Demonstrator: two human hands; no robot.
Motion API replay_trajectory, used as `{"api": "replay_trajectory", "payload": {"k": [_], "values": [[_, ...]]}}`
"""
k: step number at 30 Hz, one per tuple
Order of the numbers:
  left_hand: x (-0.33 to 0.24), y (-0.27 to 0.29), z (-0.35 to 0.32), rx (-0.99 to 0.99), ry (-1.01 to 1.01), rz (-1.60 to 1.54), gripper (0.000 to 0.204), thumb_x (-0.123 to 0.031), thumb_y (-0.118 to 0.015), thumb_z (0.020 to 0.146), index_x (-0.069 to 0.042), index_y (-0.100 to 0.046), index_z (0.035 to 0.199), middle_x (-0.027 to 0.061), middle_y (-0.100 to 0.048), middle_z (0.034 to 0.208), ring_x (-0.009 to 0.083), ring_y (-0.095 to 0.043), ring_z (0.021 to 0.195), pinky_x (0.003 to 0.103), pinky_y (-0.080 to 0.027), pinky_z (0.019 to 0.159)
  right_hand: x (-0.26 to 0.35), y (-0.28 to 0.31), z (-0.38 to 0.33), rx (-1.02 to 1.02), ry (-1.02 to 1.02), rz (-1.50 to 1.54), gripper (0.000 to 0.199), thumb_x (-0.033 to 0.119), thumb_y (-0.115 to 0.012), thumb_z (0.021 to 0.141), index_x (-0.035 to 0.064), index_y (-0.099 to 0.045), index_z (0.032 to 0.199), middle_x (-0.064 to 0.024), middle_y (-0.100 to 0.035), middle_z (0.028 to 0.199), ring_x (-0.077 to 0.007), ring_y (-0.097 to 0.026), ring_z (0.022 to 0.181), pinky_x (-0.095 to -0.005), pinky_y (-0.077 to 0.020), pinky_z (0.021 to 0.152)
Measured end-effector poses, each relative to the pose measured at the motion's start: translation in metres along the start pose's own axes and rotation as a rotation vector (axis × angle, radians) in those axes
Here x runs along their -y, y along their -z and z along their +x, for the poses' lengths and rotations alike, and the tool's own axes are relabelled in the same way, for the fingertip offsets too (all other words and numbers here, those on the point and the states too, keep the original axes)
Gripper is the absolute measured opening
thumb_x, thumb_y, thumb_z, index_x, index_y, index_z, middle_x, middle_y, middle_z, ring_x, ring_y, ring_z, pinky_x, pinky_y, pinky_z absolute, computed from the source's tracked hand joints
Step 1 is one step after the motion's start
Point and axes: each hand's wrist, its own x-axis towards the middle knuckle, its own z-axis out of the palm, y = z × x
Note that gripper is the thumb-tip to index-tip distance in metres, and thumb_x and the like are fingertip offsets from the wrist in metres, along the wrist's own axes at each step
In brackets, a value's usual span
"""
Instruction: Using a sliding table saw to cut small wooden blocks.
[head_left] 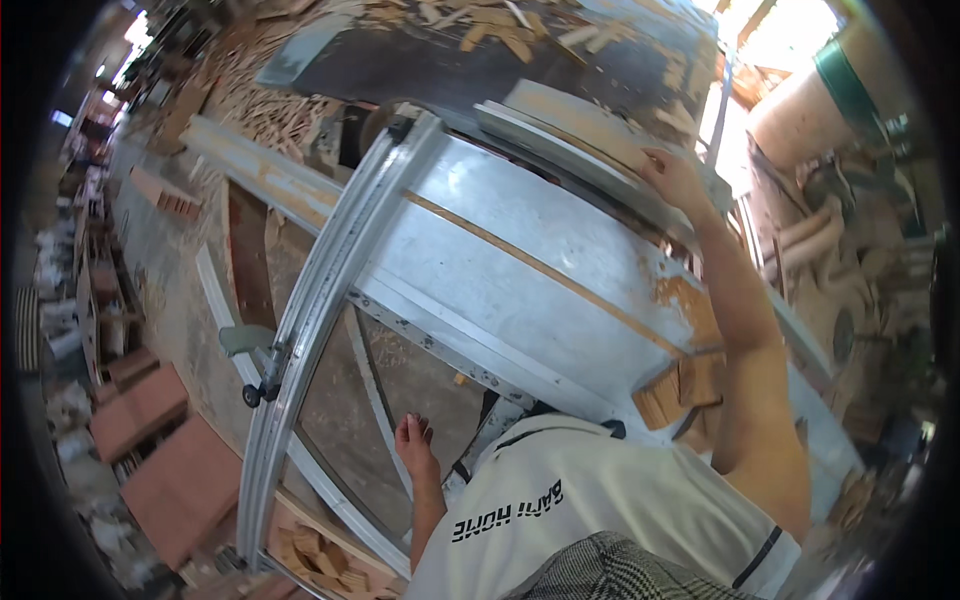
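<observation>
The right hand (672,178) is reaching across the metal table (480,205) and is resting its bent fingers at the right end of the grey rail (565,148). Whether the fingers are gripping or only touching the rail cannot be told. The rail is lying along the far side of the table. The left hand (413,440) is hanging beside the near edge of the table, above the floor, with fingers half curled; whether it is closing on anything cannot be told.

Dark block capitals are running in a slanting line across the pale shirt (640,490); this is the clearest writing in view. A brown strip (540,264) is crossing the table lengthwise. Wood blocks (660,400) are sitting on the table beside the right arm. A long metal track (318,265) is bordering the table's left end. Wood scraps (495,30) are covering part of the dark surface beyond the rail.
</observation>
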Motion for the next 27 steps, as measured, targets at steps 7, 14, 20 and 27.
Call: {"api": "replay_trajectory", "payload": {"k": [7, 14, 20, 27], "values": [[-0.014, 0.03, 0.02, 0.056, 0.005, 0.146, 0.037, -0.033, -0.064, 0.104, -0.004, -0.059, 0.127, 0.0083, -0.066, 0.123, 0.0219, -0.064, 0.111, 0.039, -0.052, 0.093, -0.072, -0.012, -0.073, -0.371, 0.177, -0.43, 0.035, 0.024, -0.059, 0.1, 0.0127, -0.065, 0.133, -0.0178, -0.071, 0.119, -0.0385, -0.066, 0.112, -0.0479, -0.0534, 0.094], [-0.039, -0.008, 0.023, 0.286, -0.106, 0.341, 0.042, -0.035, -0.064, 0.104, -0.005, -0.056, 0.132, 0.0073, -0.066, 0.125, 0.02, -0.065, 0.112, 0.036, -0.051, 0.096, -0.05, 0.068, -0.357, -0.504, -0.223, -0.234, 0.04, 0.023, -0.072, 0.092, 0.0114, -0.066, 0.13, -0.016, -0.07, 0.119, -0.0366, -0.066, 0.111, -0.0448, -0.0541, 0.094], [-0.049, -0.085, 0.006, 0.602, -0.172, 0.463, 0.037, -0.032, -0.063, 0.105, -0.008, -0.059, 0.132, 0.0028, -0.067, 0.117, 0.0135, -0.065, 0.105, 0.03, -0.051, 0.09, -0.034, 0.07, -0.465, -0.325, -0.505, -0.281, 0.054, 0.022, -0.077, 0.087, 0.0113, -0.061, 0.137, -0.0133, -0.068, 0.124, -0.036, -0.066, 0.112, -0.045, -0.0536, 0.095], [-0.056, -0.141, -0.028, 0.802, -0.227, 0.472, 0.036, -0.029, -0.064, 0.105, -0.006, -0.061, 0.132, 0.0031, -0.068, 0.119, 0.0125, -0.066, 0.106, 0.027, -0.053, 0.087, -0.03, 0.085, -0.429, -0.077, -0.206, -0.297, 0.082, 0.003, -0.078, 0.073, 0.0138, -0.047, 0.149, -0.0118, -0.045, 0.155, -0.0353, -0.043, 0.142, -0.0441, -0.0423, 0.115]]}}
